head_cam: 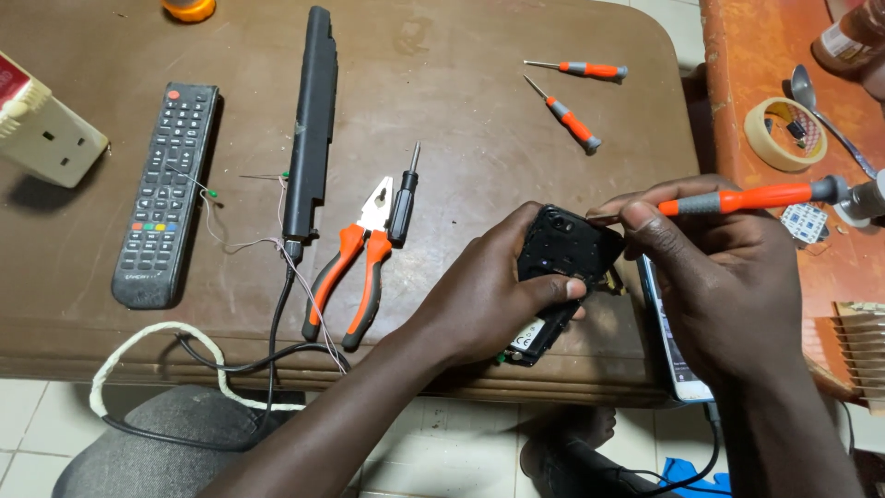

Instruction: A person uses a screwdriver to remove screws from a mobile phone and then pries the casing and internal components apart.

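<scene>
My left hand (pixel 489 286) grips a small black opened device (pixel 564 251), a phone-like body with its circuit board exposed, held over the brown table's front edge (pixel 277 355). My right hand (pixel 710 277) holds an orange-and-grey precision screwdriver (pixel 751 196), its tip pointing left at the top of the black device. A phone with a lit screen (pixel 666 337) lies under my right hand, partly hidden.
On the table lie orange-handled pliers (pixel 355 263), a black screwdriver (pixel 404 205), two small orange screwdrivers (pixel 572 120), a long black battery bar (pixel 312 120), a remote control (pixel 166 189), a beige plug adapter (pixel 46 134) and thin wires. A tape roll (pixel 784 134) sits on the orange surface at right.
</scene>
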